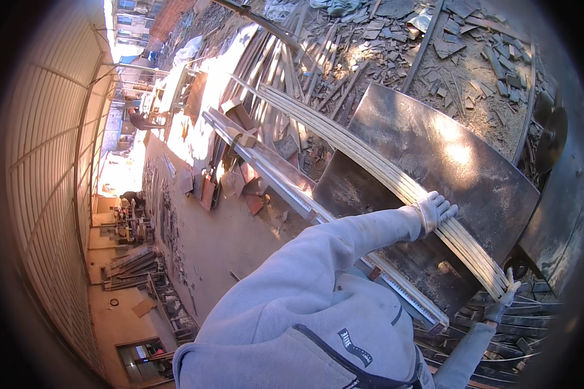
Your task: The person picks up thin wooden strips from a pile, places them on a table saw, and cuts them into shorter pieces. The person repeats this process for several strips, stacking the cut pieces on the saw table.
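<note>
A bundle of long, thin pale wooden strips [370, 156] lies slantwise across a dark, worn metal table [428, 129]. My left hand [433, 211], in a pale glove, grips the bundle from above, its fingers over the far side. At the bundle's near right end, my right hand [504, 299], also gloved, holds the strip ends; part of its grip is hidden. The far end of the strips reaches out past the table's edge.
A metal rail [276, 179] with a scale runs along the table's near side. A round blade-like disc [551, 139] stands at the right. Wood offcuts [376, 39] litter the ground beyond. A person [143, 120] is far off at the left.
</note>
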Motion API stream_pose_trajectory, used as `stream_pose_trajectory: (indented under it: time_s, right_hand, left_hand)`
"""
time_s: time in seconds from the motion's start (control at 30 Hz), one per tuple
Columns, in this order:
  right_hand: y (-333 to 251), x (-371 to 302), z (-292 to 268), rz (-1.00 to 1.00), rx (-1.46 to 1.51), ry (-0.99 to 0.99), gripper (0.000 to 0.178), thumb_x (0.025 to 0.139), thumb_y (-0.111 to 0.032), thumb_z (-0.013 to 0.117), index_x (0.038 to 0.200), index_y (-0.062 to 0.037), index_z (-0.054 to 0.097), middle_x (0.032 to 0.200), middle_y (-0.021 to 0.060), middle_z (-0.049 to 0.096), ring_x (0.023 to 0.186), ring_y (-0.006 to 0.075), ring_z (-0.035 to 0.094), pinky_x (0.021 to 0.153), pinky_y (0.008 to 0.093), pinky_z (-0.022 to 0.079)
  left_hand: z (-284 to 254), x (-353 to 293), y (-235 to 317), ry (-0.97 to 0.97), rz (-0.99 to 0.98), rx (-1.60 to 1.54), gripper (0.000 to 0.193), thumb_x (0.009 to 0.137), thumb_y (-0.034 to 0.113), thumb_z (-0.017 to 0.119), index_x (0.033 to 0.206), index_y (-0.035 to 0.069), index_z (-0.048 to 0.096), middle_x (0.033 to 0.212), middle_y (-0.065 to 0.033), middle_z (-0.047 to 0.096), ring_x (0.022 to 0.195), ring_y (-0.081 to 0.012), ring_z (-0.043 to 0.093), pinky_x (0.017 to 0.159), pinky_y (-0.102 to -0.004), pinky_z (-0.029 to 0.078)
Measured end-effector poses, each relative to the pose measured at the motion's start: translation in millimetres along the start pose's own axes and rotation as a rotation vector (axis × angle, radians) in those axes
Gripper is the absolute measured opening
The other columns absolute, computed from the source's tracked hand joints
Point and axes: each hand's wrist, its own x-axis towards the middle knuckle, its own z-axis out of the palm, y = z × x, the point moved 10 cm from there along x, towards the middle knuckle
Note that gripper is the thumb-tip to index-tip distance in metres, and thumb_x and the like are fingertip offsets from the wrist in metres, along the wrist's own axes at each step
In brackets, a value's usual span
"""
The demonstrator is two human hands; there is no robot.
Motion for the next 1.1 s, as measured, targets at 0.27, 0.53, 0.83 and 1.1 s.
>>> stream_pose_trajectory:
  time_s: [0.27,0.53,0.83,1.1]
  right_hand:
    - [-32,-14,130,0.086,0.233,0.053,0.07,0.118,-0.053,0.03,0.158,0.0028,0.042,0.14,0.0314,0.065,0.126,0.0394,0.068,0.111,0.053,0.057]
    - [-51,5,80,-0.008,0.057,0.302,0.089,0.113,-0.068,0.02,0.165,0.003,0.038,0.17,0.0207,0.041,0.16,0.031,0.036,0.133,0.0426,0.023]
    - [-71,-20,113,0.001,-0.181,0.173,0.045,0.107,-0.021,0.07,0.148,-0.0026,0.063,0.139,0.0108,0.07,0.124,0.0169,0.065,0.111,0.031,0.05]
    - [-59,-12,108,0.086,0.047,0.266,0.035,0.097,-0.005,0.073,0.132,0.0006,0.07,0.121,0.0098,0.075,0.113,0.0187,0.07,0.106,0.0305,0.054]
  left_hand:
    - [-26,8,-47,0.17,-0.071,-0.318,0.053,0.085,0.013,0.071,0.136,0.005,0.06,0.113,-0.0169,0.071,0.109,-0.0355,0.068,0.096,-0.0451,0.053]
    - [-25,14,-70,0.301,0.004,-0.189,0.118,0.058,0.022,0.085,0.163,0.007,0.033,0.141,-0.0131,0.056,0.132,-0.0373,0.054,0.116,-0.0527,0.04]
    - [-20,12,-76,0.297,0.013,-0.158,0.117,0.062,0.012,0.082,0.165,0.005,0.029,0.147,-0.0149,0.053,0.135,-0.038,0.052,0.119,-0.055,0.037]
    - [-46,12,-65,0.336,0.04,-0.141,0.124,0.061,0.031,0.096,0.163,0.004,0.031,0.142,-0.0168,0.054,0.135,-0.0386,0.052,0.12,-0.0543,0.037]
